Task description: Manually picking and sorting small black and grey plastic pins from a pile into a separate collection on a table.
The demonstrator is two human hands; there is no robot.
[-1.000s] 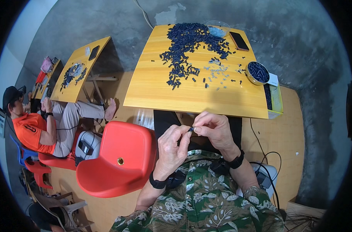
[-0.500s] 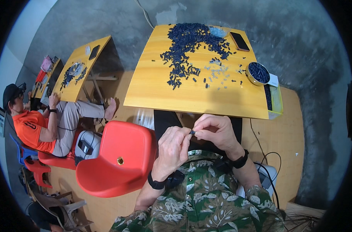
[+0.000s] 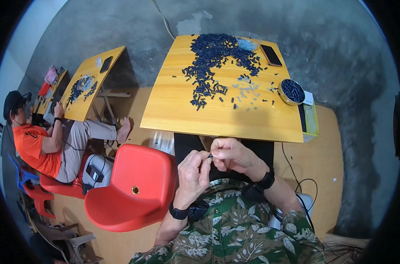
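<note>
Close together in front of my lap, past the near edge of the wooden table [image 3: 187, 121], both hands meet at the fingertips. Between them is a small dark plastic piece [image 3: 210, 155], mostly hidden by the fingers. My left hand [image 3: 192, 174] is closed, pinching the piece from the left. On its other side, the thumb and forefinger of my right hand [image 3: 235, 155] pinch it too. A large heap of small black plastic pieces [image 3: 209, 50] spreads across the far part of the table. Nearer lie several small clear pieces [image 3: 247, 90] among a few loose black ones.
A metal bowl of black pieces [image 3: 292, 91] stands at the table's right edge, above a yellow box [image 3: 312, 121]. At the back are a phone [image 3: 271, 56] and a clear round dish [image 3: 247, 44]. A red chair [image 3: 138, 176] stands left; a person in orange [image 3: 37, 145] sits beyond it.
Both hands have shifted slightly left and down in the picture, still pinching the small dark piece. The right fingers are more curled in. The table also appears a little lower.
</note>
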